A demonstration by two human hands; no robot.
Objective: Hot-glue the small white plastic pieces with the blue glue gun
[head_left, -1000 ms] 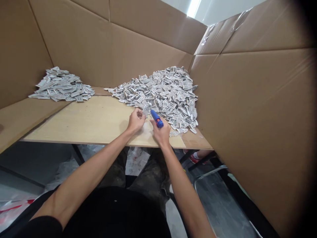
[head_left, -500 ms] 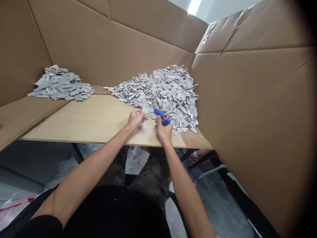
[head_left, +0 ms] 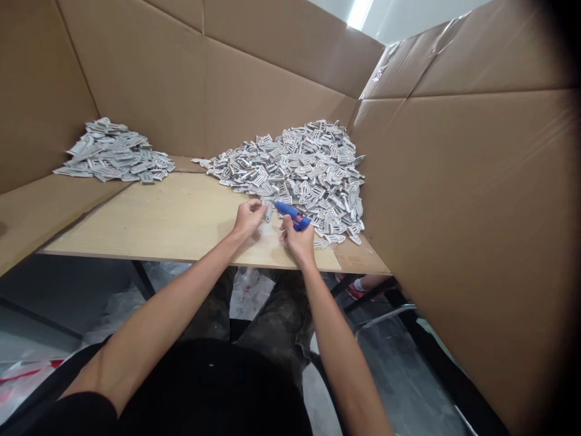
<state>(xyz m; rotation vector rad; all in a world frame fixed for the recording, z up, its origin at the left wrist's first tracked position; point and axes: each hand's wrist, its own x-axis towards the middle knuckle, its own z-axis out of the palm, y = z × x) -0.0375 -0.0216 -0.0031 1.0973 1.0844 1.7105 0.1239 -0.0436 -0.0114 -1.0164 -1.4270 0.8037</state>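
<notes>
My left hand (head_left: 249,219) pinches a small grey slotted piece (head_left: 268,211) over the board's front part. Wrapped round a blue tool (head_left: 293,215) with a red part is my right hand (head_left: 298,237). The tool's narrow tip points left and touches or nearly touches the piece; which of the two I cannot tell. Just behind both hands rises a large pile of similar grey pieces (head_left: 308,163). A smaller pile (head_left: 115,151) of them lies at the back left.
Tall cardboard walls (head_left: 454,181) stand behind and at both sides of the wooden board (head_left: 149,218). Below its front edge are dark table legs (head_left: 143,280), my knees and, at the right, another person's foot in a red shoe (head_left: 356,290).
The blue tool has moved slightly left, its tip now at the piece. In my left hand the piece has turned and sits a little lower.
</notes>
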